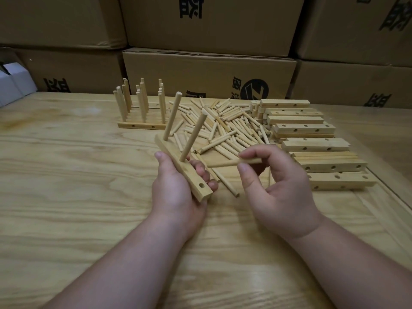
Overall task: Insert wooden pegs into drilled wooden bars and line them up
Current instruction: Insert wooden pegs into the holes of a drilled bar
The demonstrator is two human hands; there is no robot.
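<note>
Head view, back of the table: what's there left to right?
White boxes → finished pegged bars → loose peg pile → stack of empty drilled bars.

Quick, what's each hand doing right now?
Left hand: grips a drilled bar with two pegs in it.
Right hand: fingers pinch a loose peg.

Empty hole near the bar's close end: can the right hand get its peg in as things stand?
Probably yes. The empty hole faces up, uncovered; the left hand grips the bar below it, and the right hand pinches its peg just beside.
</note>
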